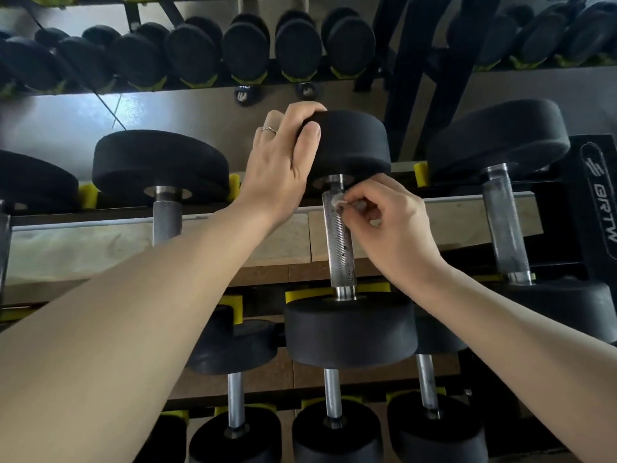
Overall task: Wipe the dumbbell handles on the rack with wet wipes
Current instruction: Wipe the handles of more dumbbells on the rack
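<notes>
A black dumbbell lies on the rack in the middle of the head view, its knurled metal handle (340, 242) running from the far head (354, 145) to the near head (350, 332). My left hand (283, 162) grips the left rim of the far head. My right hand (390, 222) pinches a small crumpled white wet wipe (337, 199) against the top of the handle, just below the far head. Dark specks dot the lower part of the handle.
Neighbouring dumbbells lie at left (167, 208) and right (504, 228) on the same shelf, with yellow cradles (87, 195) between them. Smaller dumbbells (334, 396) fill the shelf below. A mirror behind reflects another row of dumbbells (247, 51).
</notes>
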Demonstrator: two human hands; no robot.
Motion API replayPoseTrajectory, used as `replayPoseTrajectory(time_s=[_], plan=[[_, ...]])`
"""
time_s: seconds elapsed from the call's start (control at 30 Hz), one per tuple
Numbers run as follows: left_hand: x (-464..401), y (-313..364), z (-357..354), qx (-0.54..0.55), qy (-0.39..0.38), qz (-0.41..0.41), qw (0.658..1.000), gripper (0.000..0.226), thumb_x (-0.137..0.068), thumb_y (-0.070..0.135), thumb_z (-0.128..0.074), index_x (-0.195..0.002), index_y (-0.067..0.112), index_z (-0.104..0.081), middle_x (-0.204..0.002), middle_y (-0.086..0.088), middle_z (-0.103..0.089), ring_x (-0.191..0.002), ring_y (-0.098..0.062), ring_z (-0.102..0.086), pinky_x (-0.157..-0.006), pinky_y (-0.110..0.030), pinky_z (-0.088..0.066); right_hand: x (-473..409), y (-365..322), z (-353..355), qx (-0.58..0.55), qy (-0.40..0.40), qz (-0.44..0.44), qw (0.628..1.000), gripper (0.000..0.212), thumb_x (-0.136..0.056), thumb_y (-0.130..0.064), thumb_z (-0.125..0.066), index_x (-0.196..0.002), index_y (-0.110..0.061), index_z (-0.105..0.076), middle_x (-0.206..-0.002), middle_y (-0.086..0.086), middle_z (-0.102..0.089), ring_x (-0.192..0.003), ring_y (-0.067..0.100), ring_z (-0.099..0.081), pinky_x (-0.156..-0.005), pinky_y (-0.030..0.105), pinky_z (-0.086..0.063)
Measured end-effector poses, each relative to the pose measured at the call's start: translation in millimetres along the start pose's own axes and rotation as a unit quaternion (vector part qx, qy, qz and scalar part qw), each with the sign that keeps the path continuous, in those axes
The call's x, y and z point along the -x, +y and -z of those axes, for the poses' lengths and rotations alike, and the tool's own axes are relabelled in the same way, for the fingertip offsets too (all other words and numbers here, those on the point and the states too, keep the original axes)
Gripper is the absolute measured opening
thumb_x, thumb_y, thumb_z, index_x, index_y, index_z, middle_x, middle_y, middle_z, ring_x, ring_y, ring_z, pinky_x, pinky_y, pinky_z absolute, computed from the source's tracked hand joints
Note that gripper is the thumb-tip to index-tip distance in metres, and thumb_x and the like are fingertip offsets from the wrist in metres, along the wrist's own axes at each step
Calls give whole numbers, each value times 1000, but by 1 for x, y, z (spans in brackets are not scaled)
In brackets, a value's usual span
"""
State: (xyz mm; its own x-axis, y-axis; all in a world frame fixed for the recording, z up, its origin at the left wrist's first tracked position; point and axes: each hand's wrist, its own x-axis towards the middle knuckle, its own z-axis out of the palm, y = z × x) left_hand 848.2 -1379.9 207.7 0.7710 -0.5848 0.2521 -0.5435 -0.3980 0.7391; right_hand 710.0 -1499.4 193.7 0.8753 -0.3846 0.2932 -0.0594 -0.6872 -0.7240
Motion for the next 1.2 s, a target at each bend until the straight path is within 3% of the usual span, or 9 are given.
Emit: replayPoseTrajectory(time_s=[0.23, 0.33, 0.4, 0.6, 0.77, 0.93, 1.0, 1.1, 1.2], plan=[[1, 1, -2, -2, 22, -24, 999, 37, -111, 32, -27, -137, 20, -50, -111, 8, -50, -111, -17, -44, -101, -44, -41, 7, 2, 21, 39, -173, 96, 979, 7, -90, -17, -71, -95, -12, -72, -94, -9, -61, -80, 2, -61, -72, 16, -51], [-1, -1, -4, -2, 24, -30, 999, 35, -110, 33, -26, -134, 22, -50, -108, 17, -48, -111, -14, -42, -100, -47, -42, -16, 1, 17, 61, -125, 110, 984, 5, -90, -13, -71, -94, -12, -72, -95, -9, -58, -78, -2, -56, -73, 9, -47], [-1, -2, -4, -1, 21, -25, 999, 36, -110, 34, -26, -135, 22, -49, -113, 12, -48, -112, -15, -42, -99, -46, -42, -17, 3, 14, 52, -103, 96, 989, 7, -90, -10, -71, -96, -11, -72, -97, -8, -59, -79, 0, -57, -73, 9, -47], [1, -2, -5, 2, 34, -30, 999, 38, -110, 35, -26, -137, 21, -50, -113, 5, -52, -110, -18, -45, -99, -47, -43, 14, 1, 30, 48, -262, 102, 958, 7, -90, -19, -71, -96, -17, -72, -94, -16, -59, -80, -3, -59, -72, 8, -45], [0, -5, -5, -2, 33, -27, 999, 37, -110, 35, -26, -136, 23, -49, -117, 4, -53, -111, -18, -44, -98, -48, -43, -14, -3, 9, 56, -110, 99, 987, 5, -90, -13, -71, -93, -10, -72, -95, -6, -60, -80, 6, -59, -70, 18, -50], [1, -6, -6, -5, 40, -38, 998, 39, -110, 34, -25, -137, 20, -50, -116, 0, -55, -109, -18, -45, -99, -48, -43, 11, -1, 25, 40, -259, 99, 960, 10, -91, -23, -68, -97, -16, -72, -96, -12, -60, -82, 2, -61, -73, 20, -52], [0, -6, -6, -7, 46, -48, 998, 37, -110, 31, -27, -135, 19, -51, -113, 4, -54, -109, -17, -45, -99, -48, -42, 0, -2, 21, 58, -223, 118, 966, 6, -91, -19, -70, -95, -14, -72, -94, -10, -59, -78, 3, -59, -72, 21, -52], [0, -6, -7, 0, 40, -38, 998, 33, -110, 31, -27, -134, 22, -49, -115, 9, -49, -111, -17, -44, -98, -49, -43, -19, -2, 7, 65, -96, 107, 987, 4, -89, -10, -72, -93, -9, -73, -96, -2, -61, -79, 7, -57, -69, 17, -49], [1, -7, -6, -3, 36, -41, 999, 36, -110, 32, -26, -136, 22, -49, -116, 4, -51, -110, -20, -45, -97, -48, -44, -2, 0, 10, 38, -126, 89, 987, 5, -90, -13, -72, -94, -10, -72, -97, -7, -60, -80, 3, -58, -71, 12, -47]])
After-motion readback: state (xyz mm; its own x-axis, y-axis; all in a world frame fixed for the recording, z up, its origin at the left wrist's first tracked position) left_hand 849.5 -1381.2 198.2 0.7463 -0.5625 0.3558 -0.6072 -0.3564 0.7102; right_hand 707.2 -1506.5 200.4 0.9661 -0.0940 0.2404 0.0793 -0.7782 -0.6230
